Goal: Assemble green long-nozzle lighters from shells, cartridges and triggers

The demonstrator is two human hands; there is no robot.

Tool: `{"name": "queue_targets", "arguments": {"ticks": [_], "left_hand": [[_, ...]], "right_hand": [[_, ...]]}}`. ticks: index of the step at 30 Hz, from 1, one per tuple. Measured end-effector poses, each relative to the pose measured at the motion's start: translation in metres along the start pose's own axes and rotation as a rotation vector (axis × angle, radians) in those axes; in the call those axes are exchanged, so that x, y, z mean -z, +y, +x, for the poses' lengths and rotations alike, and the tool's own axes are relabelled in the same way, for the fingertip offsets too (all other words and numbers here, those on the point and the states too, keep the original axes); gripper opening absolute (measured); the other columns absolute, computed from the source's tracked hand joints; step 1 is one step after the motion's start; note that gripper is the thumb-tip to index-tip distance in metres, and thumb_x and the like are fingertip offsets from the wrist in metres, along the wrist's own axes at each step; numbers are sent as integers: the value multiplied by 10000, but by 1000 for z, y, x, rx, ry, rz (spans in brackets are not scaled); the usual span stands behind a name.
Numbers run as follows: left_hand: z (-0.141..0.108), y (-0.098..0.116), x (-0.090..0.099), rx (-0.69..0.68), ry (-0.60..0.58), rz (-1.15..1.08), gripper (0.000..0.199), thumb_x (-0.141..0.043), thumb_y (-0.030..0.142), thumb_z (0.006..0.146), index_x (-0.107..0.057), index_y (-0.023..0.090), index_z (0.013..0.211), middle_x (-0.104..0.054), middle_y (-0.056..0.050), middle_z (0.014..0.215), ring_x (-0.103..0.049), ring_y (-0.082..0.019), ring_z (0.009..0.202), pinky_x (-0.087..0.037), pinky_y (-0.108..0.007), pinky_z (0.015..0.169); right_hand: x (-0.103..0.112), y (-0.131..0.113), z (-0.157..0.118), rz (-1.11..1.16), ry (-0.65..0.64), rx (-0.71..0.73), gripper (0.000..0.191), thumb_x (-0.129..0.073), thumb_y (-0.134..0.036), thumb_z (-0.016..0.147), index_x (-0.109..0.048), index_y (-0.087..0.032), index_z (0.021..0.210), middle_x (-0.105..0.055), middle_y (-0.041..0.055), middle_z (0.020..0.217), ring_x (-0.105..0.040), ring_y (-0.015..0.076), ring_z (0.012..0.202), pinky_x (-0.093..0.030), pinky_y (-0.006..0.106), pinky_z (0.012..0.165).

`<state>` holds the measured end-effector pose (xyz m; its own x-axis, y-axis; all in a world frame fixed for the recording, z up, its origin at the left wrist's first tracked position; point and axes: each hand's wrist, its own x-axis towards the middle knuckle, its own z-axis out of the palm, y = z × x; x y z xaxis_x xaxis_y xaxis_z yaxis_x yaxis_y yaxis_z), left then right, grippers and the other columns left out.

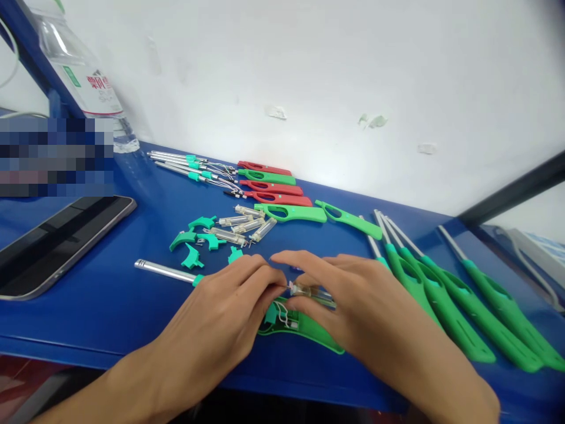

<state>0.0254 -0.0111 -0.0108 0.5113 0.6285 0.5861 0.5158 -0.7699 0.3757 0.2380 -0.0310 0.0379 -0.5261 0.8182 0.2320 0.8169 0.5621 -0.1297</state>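
Between the thumb and fingers of my right hand (366, 294) is a clear fuel tank (315, 292) of a stick lighter, its narrow end facing left. My left hand (238, 306) is closed in a pinch at that end, on what looks like a thin wire (286, 287). Below both hands lies an open green lighter shell (318, 333), with white wires and a teal piece inside. A silver lighter tube (165, 271) with a teal collar sticks out left from under my left hand. Loose teal triggers (210, 240) and several clear fuel tanks (245, 225) lie beyond.
Red shell halves (280, 200) and green shell halves (291, 213) lie near the wall. Metal tubes with wires (189, 168) are at back left. Several green stick lighters (459, 294) line the right. A phone (66, 241) and water bottle (88, 76) stand left on the blue shelf (145, 330).
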Motion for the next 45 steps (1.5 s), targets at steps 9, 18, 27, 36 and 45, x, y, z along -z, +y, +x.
{"name": "queue_targets", "arguments": {"ticks": [9, 18, 27, 36, 45], "left_hand": [[-1, 0, 2, -1, 1, -10, 252, -439, 130, 1172, -660, 216, 1085, -707, 21, 973, -708, -142, 831, -539, -254, 765], [-8, -1, 1, 54, 50, -37, 134, -550, 126, 1141, -638, 225, 1124, -682, 29, 1012, -681, -144, 894, -494, -276, 841], [-6, -4, -1, 58, 45, -13, 124, -548, 163, 1152, -651, 233, 1145, -692, 38, 1018, -691, -146, 896, -498, -281, 833], [-7, -4, 0, 42, 41, -28, 146, -537, 145, 1151, -662, 218, 1126, -683, 24, 1003, -688, -149, 889, -507, -279, 826], [-6, -2, 0, 33, 37, -37, 153, -521, 137, 1151, -652, 215, 1132, -682, 26, 1009, -686, -144, 892, -506, -265, 834]], "right_hand": [[-1, 2, -1, 21, 1, -14, 629, -852, -135, 927, -578, -334, 1457, -860, 40, 1192, -843, 334, 936, -662, 458, 736], [1, 1, -1, 36, 51, -104, 428, -840, -310, 1000, -673, -317, 1394, -828, -26, 892, -824, 290, 801, -623, 416, 716], [10, 2, -1, 73, 54, -113, 100, -678, -301, 1111, -754, -303, 1047, -813, -22, 978, -785, 241, 820, -566, 383, 728], [11, 1, -2, 114, 57, -106, 127, -657, -311, 1125, -736, -297, 1026, -804, -44, 973, -771, 218, 813, -544, 362, 705], [9, 1, -2, 83, 69, -88, 153, -692, -321, 1104, -756, -290, 968, -842, -20, 955, -787, 230, 737, -564, 362, 662]]}}
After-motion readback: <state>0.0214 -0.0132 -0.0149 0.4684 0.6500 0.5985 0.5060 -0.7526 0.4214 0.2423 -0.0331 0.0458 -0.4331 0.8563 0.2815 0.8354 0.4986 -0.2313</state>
